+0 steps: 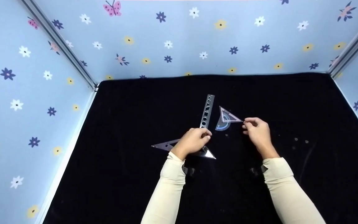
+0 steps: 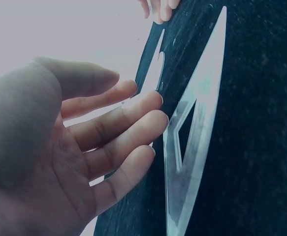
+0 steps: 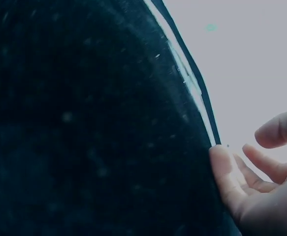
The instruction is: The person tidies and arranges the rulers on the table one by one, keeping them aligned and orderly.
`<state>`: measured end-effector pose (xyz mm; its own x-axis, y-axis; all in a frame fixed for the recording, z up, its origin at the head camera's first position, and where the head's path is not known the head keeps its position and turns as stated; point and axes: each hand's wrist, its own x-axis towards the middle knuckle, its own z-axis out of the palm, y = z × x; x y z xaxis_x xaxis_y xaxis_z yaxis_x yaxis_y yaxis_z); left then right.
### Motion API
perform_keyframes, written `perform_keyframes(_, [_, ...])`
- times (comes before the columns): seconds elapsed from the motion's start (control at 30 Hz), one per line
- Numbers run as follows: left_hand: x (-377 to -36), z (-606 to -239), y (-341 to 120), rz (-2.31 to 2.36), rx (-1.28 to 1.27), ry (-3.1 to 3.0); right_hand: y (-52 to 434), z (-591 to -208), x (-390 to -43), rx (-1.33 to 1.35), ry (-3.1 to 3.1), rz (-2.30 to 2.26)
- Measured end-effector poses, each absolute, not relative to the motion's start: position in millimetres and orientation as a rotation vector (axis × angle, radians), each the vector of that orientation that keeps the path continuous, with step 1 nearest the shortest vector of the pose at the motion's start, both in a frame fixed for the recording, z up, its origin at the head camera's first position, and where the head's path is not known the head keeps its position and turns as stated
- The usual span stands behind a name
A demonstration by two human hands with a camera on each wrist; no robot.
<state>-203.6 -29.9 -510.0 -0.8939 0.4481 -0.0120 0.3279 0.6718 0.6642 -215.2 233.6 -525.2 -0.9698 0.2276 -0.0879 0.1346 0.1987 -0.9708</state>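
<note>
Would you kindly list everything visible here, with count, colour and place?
straight ruler: one, clear, mid-cloth, running away from the left hand
long set square: one, clear, flat under the left hand
small set square: one, clear, by the right fingertips
protractor: one, bluish, beneath the small set square
black cloth: one, covering the table
flowered walls: pale blue, on three sides
left hand: fingers relaxed, over the long set square
right hand: fingertips at the small set square's corner

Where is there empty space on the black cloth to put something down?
The black cloth is bare along its far edge under the flowered wall, and on wide strips left and right of the arms. It is crowded mid-cloth: the straight ruler, small triangle, protractor and long triangle cluster around the left hand and right hand.
</note>
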Motion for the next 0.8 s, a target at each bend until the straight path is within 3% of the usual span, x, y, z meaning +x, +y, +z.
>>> perform_keyframes(0.8, [-227.9, -513.1, -8.1, 0.999, 0.572, 2.738, 239.8, -535.2, -228.1, -0.331, -2.606, 1.604])
